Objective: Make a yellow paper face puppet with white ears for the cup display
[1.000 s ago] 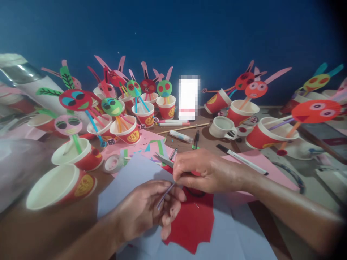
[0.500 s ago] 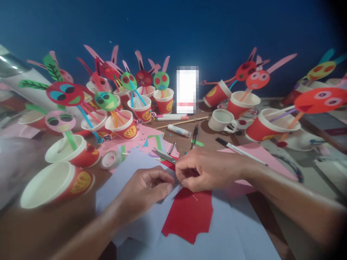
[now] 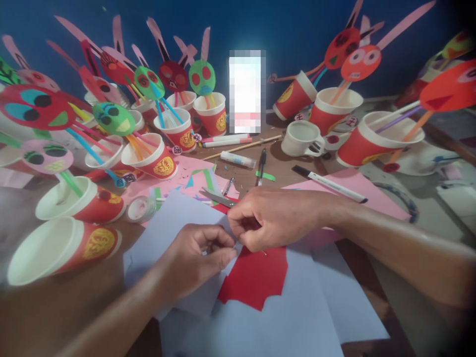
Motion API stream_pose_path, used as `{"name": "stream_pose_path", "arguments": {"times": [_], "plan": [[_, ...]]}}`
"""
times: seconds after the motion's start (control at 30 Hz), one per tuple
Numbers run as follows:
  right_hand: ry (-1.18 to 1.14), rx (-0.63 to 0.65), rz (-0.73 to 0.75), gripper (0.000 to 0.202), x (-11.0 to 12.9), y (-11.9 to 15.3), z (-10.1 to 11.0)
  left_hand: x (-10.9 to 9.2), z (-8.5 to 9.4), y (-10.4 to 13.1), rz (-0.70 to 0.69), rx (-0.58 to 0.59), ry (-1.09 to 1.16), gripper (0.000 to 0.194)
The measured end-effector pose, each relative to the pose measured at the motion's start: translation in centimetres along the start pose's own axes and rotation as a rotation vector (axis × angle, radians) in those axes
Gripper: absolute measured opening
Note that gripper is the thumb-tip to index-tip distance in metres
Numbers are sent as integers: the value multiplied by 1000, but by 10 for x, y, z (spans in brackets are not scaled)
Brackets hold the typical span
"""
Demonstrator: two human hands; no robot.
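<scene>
My left hand [image 3: 206, 255] is closed in a pinch, thumb against fingertips, over the white paper [image 3: 260, 329]. Just to its right, my right hand [image 3: 266, 218] is also pinched, its fingers curled and nearly meeting the left fingertips. Whatever lies between the fingers is too small or hidden to name. Beneath my right hand lies a piece of red paper [image 3: 256, 280] with curved cut-outs along its edge. The blades of the scissors [image 3: 217, 197] stick out beyond my right knuckles; their handles are hidden.
Red paper cups [image 3: 163, 158] with paper faces on straws crowd the left and back. A white mug [image 3: 303, 138], a glue stick [image 3: 238, 159], a black pen [image 3: 262, 166] and a marker [image 3: 329, 184] lie ahead. Pink paper [image 3: 357, 191] is at right; a bright, blurred-out screen [image 3: 247, 91] stands behind.
The view has shifted and tilted down slightly, so the cups and papers sit differently in the picture. Both hands keep almost the same pinched pose, close together over the paper.
</scene>
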State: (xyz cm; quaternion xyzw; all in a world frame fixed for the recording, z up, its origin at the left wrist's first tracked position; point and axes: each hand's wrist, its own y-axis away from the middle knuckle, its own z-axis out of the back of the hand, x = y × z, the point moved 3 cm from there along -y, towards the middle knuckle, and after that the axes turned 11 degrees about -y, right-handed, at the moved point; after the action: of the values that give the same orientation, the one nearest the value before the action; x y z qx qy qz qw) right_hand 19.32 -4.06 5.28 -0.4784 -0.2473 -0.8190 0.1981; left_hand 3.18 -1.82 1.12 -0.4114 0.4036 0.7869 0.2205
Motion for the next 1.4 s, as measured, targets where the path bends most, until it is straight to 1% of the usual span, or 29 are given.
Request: {"name": "stream_pose_path", "arguments": {"times": [0.07,0.13,0.2,0.23,0.27,0.33,0.37,0.4,0.47,0.6,0.8,0.9,1.0,1.13,1.23,1.33,1.4], "plan": [[-39,-70,13,6,-1,-1,4,0,3,-1,58,-25,89,9],[-59,-191,23,9,-3,-2,10,2,9,-2,102,-80,214,9],[-1,-312,10,14,-6,-4,14,4,16,-4,103,-155,359,10],[60,-355,-11,14,-8,-4,15,5,20,-4,94,-191,430,11],[139,-367,-47,15,-10,-5,14,6,24,-5,86,-236,500,13],[285,-320,-127,14,-14,-8,10,7,31,-6,81,-319,613,14],[328,-260,-140,14,-16,-10,6,6,35,-6,76,-359,656,15],[372,-227,-158,14,-17,-11,3,6,37,-6,69,-392,688,17],[457,-206,-185,14,-17,-12,-2,4,42,-5,41,-445,726,19],[586,-220,-256,11,-17,-13,-5,5,49,-4,-19,-512,764,19],[611,-232,-311,15,-15,-11,-7,7,58,-5,-73,-603,819,19],[644,-225,-330,18,-14,-8,-7,5,61,-4,-97,-616,849,19],[643,-208,-349,18,-16,-5,-9,5,61,-3,-106,-591,879,17],[677,-223,-391,27,-19,-5,-16,7,62,-2,-120,-558,906,17],[736,-213,-444,25,-17,-6,-18,8,64,-1,-143,-557,894,16],[718,-187,-442,21,-7,-4,-12,7,65,1,-161,-572,863,15],[622,-166,-395,21,2,0,-2,6,65,2,-169,-580,847,14]]}}
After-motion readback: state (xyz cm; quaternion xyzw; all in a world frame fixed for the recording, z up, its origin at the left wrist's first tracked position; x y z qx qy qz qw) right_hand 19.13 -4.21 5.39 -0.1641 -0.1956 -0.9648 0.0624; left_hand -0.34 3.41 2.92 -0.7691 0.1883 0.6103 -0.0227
